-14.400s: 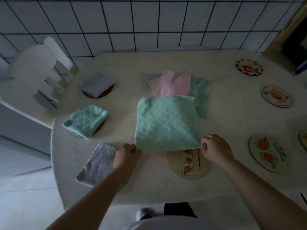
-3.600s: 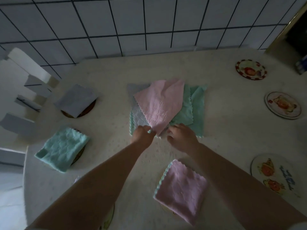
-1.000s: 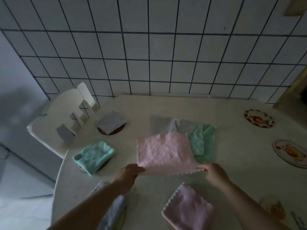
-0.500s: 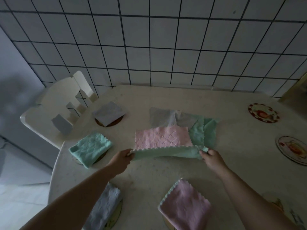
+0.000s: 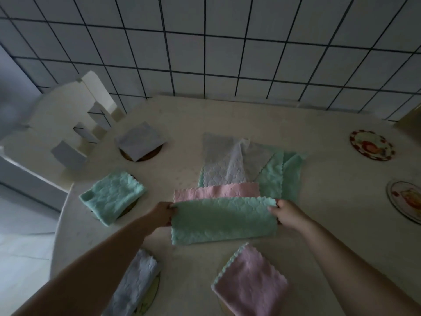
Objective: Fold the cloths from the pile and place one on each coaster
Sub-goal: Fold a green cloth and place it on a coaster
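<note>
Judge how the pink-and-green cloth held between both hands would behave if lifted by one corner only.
The cloth would likely droop and unfold: it already bends over on itself between the left hand and right hand. It looks light, since fingertip pinches carry it. Its plush quilted surface probably grips rather than slips.

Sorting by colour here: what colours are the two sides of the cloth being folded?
Head view: the cloth shows green on the near flap, pink behind.

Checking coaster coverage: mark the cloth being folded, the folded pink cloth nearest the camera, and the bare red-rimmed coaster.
Cloth being folded (image 5: 223, 221), head view: middle of its green face.
Folded pink cloth (image 5: 251, 285), head view: centre of its top.
Red-rimmed coaster (image 5: 371, 145), head view: its printed centre.
</note>
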